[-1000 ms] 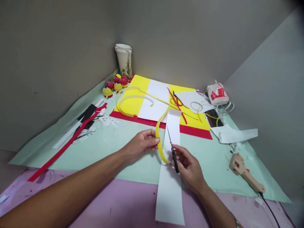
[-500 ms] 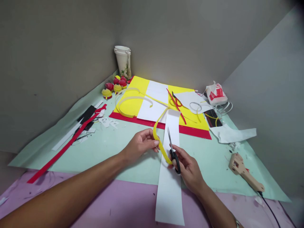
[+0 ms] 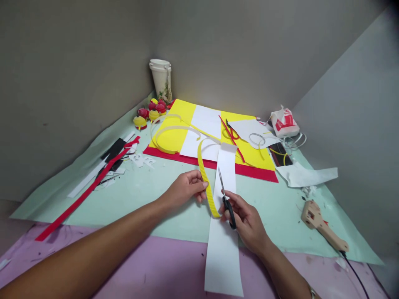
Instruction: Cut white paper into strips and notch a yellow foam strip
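Note:
My left hand [image 3: 193, 187] pinches a ridged yellow paper strip [image 3: 203, 170] that curves up toward the stacked sheets. In my right hand [image 3: 245, 216] is a pair of black-handled scissors [image 3: 228, 205], their blades closed and pointing away from me; the strip's lower end is by its fingertips. Under both hands lies a long white paper strip [image 3: 222, 257], reaching from the sheets to the near edge. Behind it are yellow sheets [image 3: 246, 151] with a white band, on a red sheet [image 3: 258, 173]. Other curled yellow strips [image 3: 168, 129] rest on them.
Left are a red strip [image 3: 75, 209] and black and white scraps [image 3: 114, 149]. Small red and yellow round pieces [image 3: 140, 122] sit near a white cup [image 3: 161, 81]. Right are a glue gun [image 3: 324, 230] with a cord, a tissue pack [image 3: 284, 123] and a white cloth-like piece [image 3: 308, 175].
The yellow strip has shifted slightly left and bows into a wider curve, its lower end moving left. My right hand still holds the scissors in nearly the same place.

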Demonstrator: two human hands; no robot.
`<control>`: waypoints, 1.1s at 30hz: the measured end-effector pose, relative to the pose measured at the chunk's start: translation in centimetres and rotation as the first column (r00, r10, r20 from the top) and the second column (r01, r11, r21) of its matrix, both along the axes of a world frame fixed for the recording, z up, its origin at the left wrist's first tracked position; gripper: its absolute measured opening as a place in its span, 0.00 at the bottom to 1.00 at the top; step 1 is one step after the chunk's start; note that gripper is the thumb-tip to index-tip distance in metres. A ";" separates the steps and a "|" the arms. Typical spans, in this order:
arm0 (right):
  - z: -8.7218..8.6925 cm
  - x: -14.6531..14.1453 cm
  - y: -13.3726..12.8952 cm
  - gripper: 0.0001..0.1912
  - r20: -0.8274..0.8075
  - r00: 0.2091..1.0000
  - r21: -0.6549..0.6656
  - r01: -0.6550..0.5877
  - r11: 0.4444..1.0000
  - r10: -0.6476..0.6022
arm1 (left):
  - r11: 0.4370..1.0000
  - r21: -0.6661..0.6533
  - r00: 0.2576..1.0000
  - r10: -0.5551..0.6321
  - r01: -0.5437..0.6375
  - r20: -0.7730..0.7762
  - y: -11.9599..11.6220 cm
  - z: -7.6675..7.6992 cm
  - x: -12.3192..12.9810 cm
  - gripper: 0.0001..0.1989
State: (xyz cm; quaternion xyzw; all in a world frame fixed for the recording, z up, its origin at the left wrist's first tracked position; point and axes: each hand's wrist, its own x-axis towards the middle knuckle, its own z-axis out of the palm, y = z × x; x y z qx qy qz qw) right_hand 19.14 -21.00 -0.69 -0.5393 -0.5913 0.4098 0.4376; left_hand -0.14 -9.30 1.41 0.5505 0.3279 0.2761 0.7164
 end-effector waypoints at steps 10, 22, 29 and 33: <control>0.7 -0.6 -0.1 0.24 0.109 0.994 0.000 0.011 1.000 -0.011 | 0.978 -0.199 0.982 0.089 -0.055 0.164 0.0 0.1 0.0 0.10; -0.1 0.0 0.4 0.19 -0.071 0.969 -0.093 0.231 0.968 -0.238 | 0.953 -0.300 0.975 0.031 0.038 0.221 -0.1 0.3 -0.1 0.09; 0.1 -0.4 0.2 0.21 0.070 0.994 -0.067 0.087 0.994 -0.082 | 0.954 -0.296 0.972 0.015 0.057 0.236 -0.1 0.3 0.0 0.10; 0.4 -0.6 0.0 0.23 0.124 0.992 -0.016 0.032 0.999 -0.030 | 0.956 -0.294 0.976 0.079 -0.016 0.201 0.0 0.1 0.1 0.08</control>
